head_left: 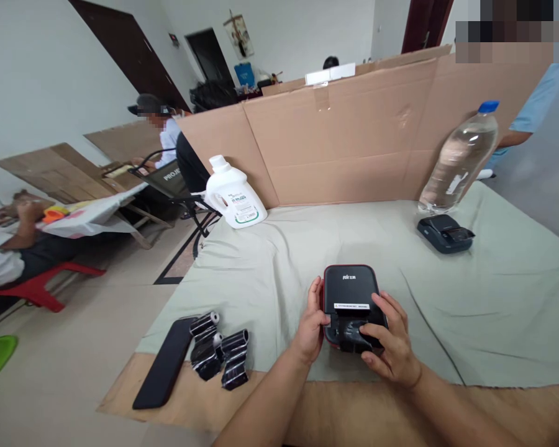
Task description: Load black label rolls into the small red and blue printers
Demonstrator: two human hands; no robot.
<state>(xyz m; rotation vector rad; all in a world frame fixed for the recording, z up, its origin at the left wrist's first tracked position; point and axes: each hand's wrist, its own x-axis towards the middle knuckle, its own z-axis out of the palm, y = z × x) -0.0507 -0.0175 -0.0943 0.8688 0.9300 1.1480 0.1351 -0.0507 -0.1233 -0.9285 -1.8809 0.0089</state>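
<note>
A small black printer with a red edge (351, 292) lies on the pale green cloth (494, 298) near the table's front. My left hand (313, 326) grips its left side, thumb on the front part. My right hand (391, 341) wraps the printer's front right corner, fingers over the dark paper slot area. Both hands hold the same device. To the left lie three black paper rolls (218, 354) beside a black phone (164, 369), apart from my hands.
A second dark printer (445, 233) and a clear water bottle with blue cap (461, 158) stand at back right. A white detergent jug (233, 194) is at back left. A cardboard wall (345, 136) rings the table. Other people sit to the left, one stands at right.
</note>
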